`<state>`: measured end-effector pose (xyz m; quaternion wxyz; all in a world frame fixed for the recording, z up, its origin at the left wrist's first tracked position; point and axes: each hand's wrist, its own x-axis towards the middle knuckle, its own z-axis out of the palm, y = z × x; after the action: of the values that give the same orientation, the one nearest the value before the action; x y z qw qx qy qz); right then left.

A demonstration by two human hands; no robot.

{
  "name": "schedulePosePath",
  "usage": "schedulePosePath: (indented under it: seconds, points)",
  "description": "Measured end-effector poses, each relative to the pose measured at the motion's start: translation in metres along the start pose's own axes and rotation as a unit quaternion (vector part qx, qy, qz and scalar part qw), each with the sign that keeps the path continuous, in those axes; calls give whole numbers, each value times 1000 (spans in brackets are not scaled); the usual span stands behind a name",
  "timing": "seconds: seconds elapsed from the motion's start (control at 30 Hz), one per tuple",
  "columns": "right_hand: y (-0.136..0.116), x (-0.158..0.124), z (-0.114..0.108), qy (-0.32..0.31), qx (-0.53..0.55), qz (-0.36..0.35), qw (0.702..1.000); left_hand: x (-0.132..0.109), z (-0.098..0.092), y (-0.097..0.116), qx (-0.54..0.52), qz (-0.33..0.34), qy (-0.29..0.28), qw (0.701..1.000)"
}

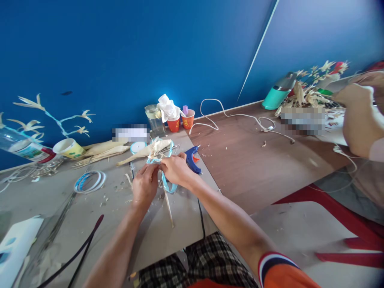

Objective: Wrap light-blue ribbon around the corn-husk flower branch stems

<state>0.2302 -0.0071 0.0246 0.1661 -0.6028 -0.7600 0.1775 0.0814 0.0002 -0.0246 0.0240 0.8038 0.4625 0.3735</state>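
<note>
My left hand (146,185) and my right hand (177,171) meet over the near side of the grey table, fingers pinched together. Between them runs a light-blue ribbon (170,187), which loops above and below the fingers. Whatever the ribbon goes around at the fingertips is hidden. Just beyond the hands lie pale dried corn husks (147,153). A blue glue gun (192,160) with an orange trigger rests right beside my right hand. Below the hands, a thin pale stick (169,208) lies on the table.
Ribbon rolls (90,182) lie at left, near a yellow paper cup (69,148) and a plastic bottle (33,150) with husk-flower stems. Red cups (188,119) and a glass jar (155,120) stand by the wall. A white cable (228,114) crosses the brown table. Another person's arm (357,120) is at right.
</note>
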Motion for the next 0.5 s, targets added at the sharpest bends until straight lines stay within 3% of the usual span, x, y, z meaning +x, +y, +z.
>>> schedulePosePath:
  seconds: [0.37, 0.5]
  points:
    - [1, 3, -10, -31, 208, 91, 973, 1, -5, 3, 38, 25, 3, 999]
    - [4, 3, -8, -42, 239, 85, 966, 2, -6, 6, 43, 18, -4, 999]
